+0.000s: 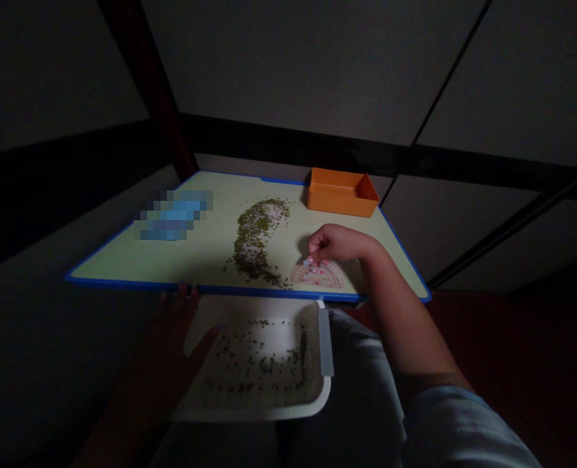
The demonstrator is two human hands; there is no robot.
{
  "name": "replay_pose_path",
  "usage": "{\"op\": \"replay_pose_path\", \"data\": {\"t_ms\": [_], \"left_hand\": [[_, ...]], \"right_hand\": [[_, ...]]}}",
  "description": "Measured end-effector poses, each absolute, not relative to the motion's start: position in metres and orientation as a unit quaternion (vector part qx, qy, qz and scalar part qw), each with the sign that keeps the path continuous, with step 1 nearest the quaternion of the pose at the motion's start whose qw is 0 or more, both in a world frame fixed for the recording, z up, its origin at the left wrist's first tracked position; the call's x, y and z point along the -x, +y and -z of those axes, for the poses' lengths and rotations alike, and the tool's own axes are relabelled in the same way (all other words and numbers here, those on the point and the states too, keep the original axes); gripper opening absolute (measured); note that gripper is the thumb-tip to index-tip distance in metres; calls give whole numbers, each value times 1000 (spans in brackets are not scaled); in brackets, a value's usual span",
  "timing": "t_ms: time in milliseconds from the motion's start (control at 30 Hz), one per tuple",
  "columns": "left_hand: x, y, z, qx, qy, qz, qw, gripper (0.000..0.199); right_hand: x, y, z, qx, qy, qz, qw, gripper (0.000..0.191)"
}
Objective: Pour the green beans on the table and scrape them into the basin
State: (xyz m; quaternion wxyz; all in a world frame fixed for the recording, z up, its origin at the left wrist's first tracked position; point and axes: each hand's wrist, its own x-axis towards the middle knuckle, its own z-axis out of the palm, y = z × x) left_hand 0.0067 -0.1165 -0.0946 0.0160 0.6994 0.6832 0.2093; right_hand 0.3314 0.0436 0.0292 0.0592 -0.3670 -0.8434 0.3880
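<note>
My right hand [337, 244] is closed in a pinch over the table, its fingertips at the upper left of a clear protractor [320, 278] with pink markings. The protractor lies near the table's front edge. Small green beans [255, 237] are spread in a curved patch left of it. Below the table edge sits a white basin [302, 409] over my lap, with dark scattered beans inside. My left hand [174, 344], in shadow, is around the basin's left rim, thumb over the inside and fingers stretched toward the table edge. Its palm side is hidden.
An orange open box [341, 198] stands at the back right of the pale table [200, 260], which has a blue rim. A blurred-out blue item [175, 216] lies at the left. Dark panelled walls rise behind and beside the table.
</note>
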Motion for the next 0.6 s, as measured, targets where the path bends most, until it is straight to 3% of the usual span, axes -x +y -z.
{"op": "replay_pose_path", "data": {"t_ms": [600], "left_hand": [[-9, -116, 93, -694, 688, -212, 17, 77]], "right_hand": [[-330, 44, -25, 317, -850, -419, 43, 20]]}}
